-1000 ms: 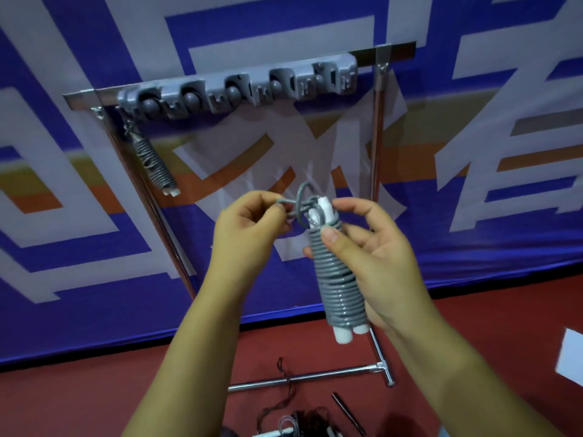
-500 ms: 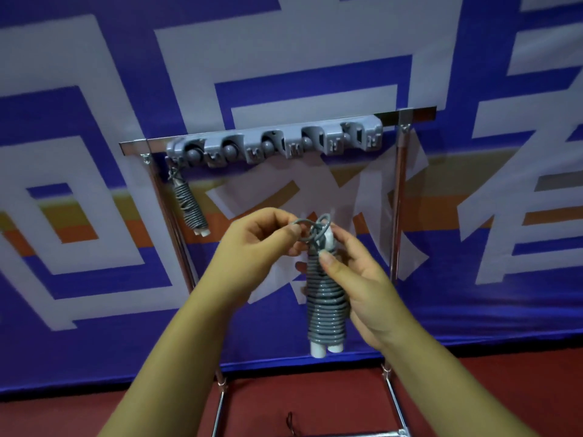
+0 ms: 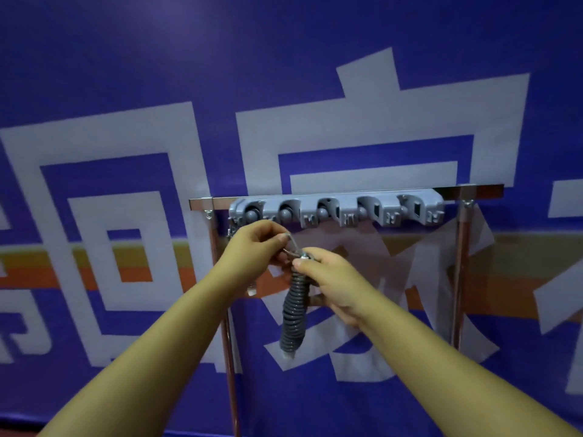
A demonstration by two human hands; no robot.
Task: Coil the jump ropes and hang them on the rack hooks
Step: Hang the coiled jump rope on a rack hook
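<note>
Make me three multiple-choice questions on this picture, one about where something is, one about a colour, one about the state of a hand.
1. Where is the coiled rope relative to the hook strip?
A. below it
B. above it
C. lying on top of it

2. What colour is the coiled rope?
A. red
B. grey
C. yellow

3. What is the left hand doing?
A. hanging idle
B. pressing flat on the wall
C. pinching the rope's loop

Answers: 1 A, the coil hangs under the strip from the right hand. 2 B, its windings are grey. 3 C, the fingertips close on the loop just below the hooks.
</note>
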